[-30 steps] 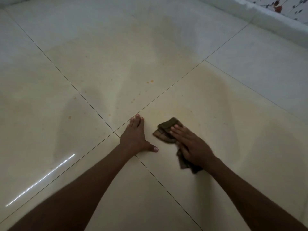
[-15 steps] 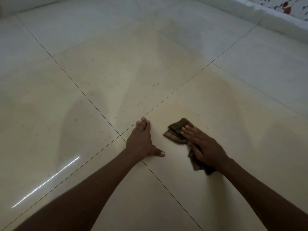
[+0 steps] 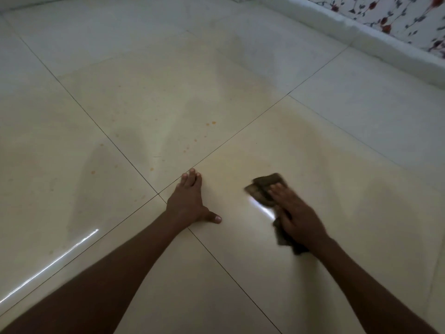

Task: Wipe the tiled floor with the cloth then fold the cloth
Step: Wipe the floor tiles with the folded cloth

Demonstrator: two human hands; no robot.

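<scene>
A dark brown cloth (image 3: pixel 263 186) lies bunched on the glossy cream tiled floor (image 3: pixel 240 237). My right hand (image 3: pixel 296 213) presses flat on top of it, fingers together, and covers its middle; cloth ends stick out ahead of the fingertips and behind the wrist. My left hand (image 3: pixel 190 201) rests palm down on the floor to the left of the cloth, fingers together and thumb out, close to where the dark grout lines cross. It holds nothing. Small orange spots (image 3: pixel 213 122) dot the tile beyond my left hand.
A white raised ledge (image 3: pixel 361 37) runs along the far right, with a red and dark floral surface (image 3: pixel 409 18) behind it. Bright light streaks reflect off the floor at lower left (image 3: pixel 55 259) and beside the cloth.
My right hand has slid the cloth to the right, away from my left hand. My left hand stays planted on the floor. The view has shifted slightly.
</scene>
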